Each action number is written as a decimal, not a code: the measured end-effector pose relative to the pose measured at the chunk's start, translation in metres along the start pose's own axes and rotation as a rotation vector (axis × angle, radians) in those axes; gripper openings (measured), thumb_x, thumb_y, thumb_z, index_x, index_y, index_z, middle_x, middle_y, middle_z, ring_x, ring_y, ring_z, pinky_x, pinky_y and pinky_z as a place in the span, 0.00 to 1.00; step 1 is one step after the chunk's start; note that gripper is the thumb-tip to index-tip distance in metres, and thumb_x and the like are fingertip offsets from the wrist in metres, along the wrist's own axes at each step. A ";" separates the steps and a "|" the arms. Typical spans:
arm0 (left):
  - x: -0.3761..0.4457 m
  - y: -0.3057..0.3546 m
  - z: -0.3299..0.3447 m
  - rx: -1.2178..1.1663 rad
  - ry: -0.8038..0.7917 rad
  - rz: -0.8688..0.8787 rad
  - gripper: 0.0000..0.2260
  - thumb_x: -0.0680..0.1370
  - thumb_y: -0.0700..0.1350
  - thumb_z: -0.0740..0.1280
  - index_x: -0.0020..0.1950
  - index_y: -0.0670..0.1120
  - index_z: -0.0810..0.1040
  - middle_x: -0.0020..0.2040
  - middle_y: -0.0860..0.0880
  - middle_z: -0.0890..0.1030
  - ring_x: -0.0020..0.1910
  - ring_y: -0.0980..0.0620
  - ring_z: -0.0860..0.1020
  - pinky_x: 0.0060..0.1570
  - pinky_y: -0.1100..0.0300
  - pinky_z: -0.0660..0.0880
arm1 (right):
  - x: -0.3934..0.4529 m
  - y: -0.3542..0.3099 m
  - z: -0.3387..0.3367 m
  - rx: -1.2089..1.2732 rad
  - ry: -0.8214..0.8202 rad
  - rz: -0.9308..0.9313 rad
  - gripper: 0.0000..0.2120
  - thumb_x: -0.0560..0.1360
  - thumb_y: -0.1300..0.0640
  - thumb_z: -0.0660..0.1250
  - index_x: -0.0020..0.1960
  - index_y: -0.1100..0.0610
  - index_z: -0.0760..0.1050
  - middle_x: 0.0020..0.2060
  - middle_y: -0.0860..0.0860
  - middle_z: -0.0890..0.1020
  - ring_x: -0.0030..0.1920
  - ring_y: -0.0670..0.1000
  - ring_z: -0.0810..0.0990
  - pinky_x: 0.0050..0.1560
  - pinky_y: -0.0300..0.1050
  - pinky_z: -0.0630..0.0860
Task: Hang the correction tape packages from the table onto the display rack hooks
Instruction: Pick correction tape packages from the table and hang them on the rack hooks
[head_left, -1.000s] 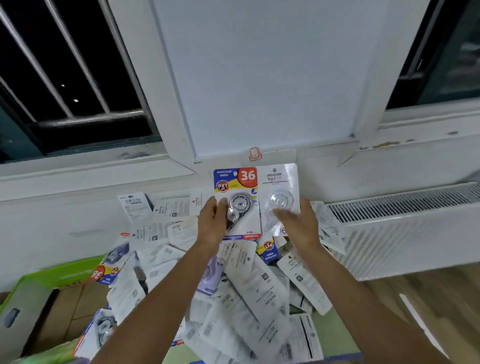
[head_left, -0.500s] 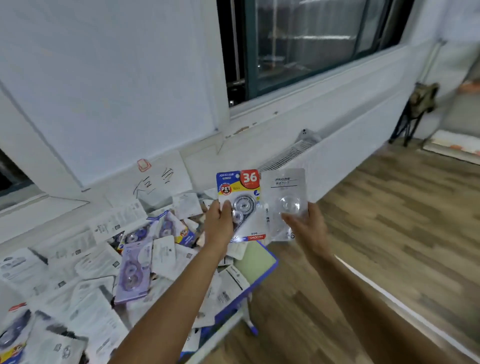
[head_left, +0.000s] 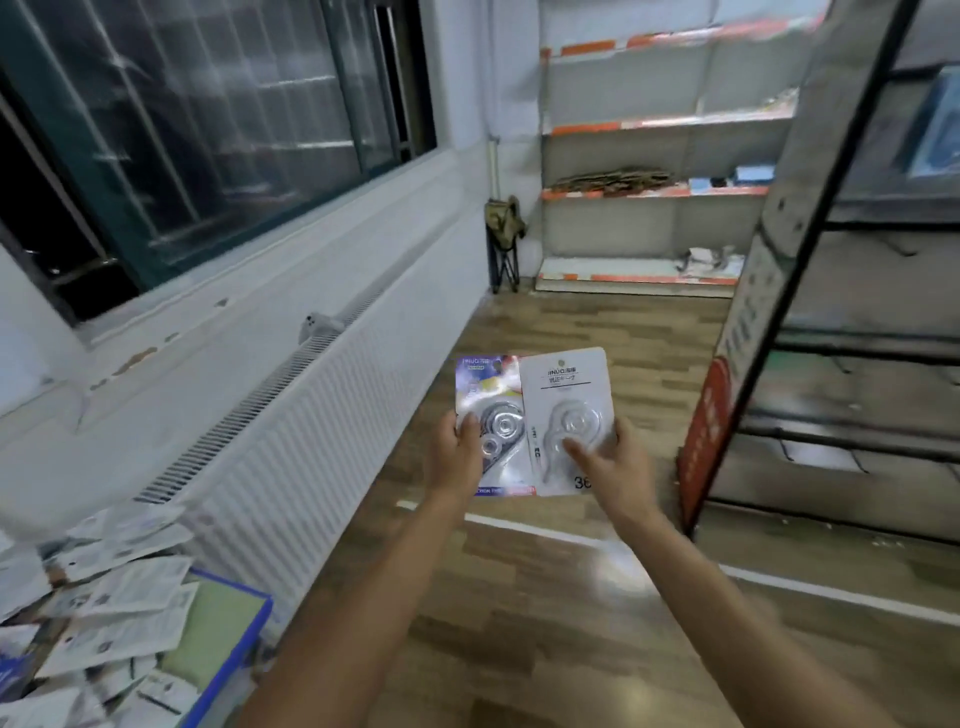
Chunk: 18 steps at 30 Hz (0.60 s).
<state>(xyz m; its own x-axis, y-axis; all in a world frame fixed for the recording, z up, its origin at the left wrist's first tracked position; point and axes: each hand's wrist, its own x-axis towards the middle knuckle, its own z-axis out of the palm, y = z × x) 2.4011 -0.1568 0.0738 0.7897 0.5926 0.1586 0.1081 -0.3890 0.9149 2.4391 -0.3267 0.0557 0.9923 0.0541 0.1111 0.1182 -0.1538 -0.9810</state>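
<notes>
I hold two correction tape packages side by side in front of me, above the wooden floor. My left hand (head_left: 453, 451) grips the colourful package (head_left: 493, 410) by its left edge, thumb on the blister. My right hand (head_left: 613, 462) holds the white-backed package (head_left: 563, 395), which overlaps the first one on the right. Several more packages (head_left: 104, 613) lie heaped on the table (head_left: 228, 618) at the lower left. The black display rack (head_left: 852, 332) with thin hooks stands at the right, beyond my hands.
A long white radiator (head_left: 291, 441) runs under the window along the left wall. A red sign panel (head_left: 711, 426) covers the rack's near end. White shelving (head_left: 654, 192) with orange edges and a folded stool (head_left: 505, 234) stand at the far wall.
The view has swung right, away from the table and toward the rack. Both hands still hold the same two packages, now over the floor instead of over the heap.
</notes>
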 end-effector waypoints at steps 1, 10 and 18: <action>-0.007 0.013 0.029 -0.026 -0.027 0.011 0.07 0.81 0.42 0.60 0.46 0.43 0.75 0.39 0.50 0.77 0.38 0.53 0.74 0.34 0.65 0.67 | 0.006 0.004 -0.029 -0.026 0.047 -0.008 0.15 0.70 0.60 0.74 0.53 0.56 0.73 0.47 0.49 0.81 0.44 0.45 0.78 0.44 0.33 0.74; -0.062 0.113 0.245 -0.185 -0.307 0.019 0.08 0.80 0.45 0.61 0.41 0.49 0.74 0.36 0.56 0.77 0.36 0.57 0.74 0.32 0.69 0.68 | 0.044 0.035 -0.251 -0.188 0.390 0.008 0.16 0.69 0.57 0.74 0.54 0.53 0.74 0.43 0.44 0.77 0.44 0.45 0.75 0.36 0.29 0.64; -0.092 0.193 0.385 -0.339 -0.547 0.093 0.04 0.78 0.45 0.66 0.43 0.51 0.77 0.38 0.57 0.80 0.35 0.59 0.78 0.34 0.67 0.72 | 0.078 0.054 -0.390 -0.226 0.622 0.051 0.17 0.69 0.55 0.73 0.56 0.56 0.74 0.47 0.48 0.80 0.49 0.49 0.76 0.43 0.36 0.64</action>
<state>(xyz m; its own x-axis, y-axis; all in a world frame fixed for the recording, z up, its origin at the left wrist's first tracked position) 2.5819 -0.5575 0.0926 0.9898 0.0874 0.1124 -0.1011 -0.1244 0.9871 2.5373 -0.7151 0.0733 0.8248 -0.5279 0.2026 0.0077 -0.3477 -0.9376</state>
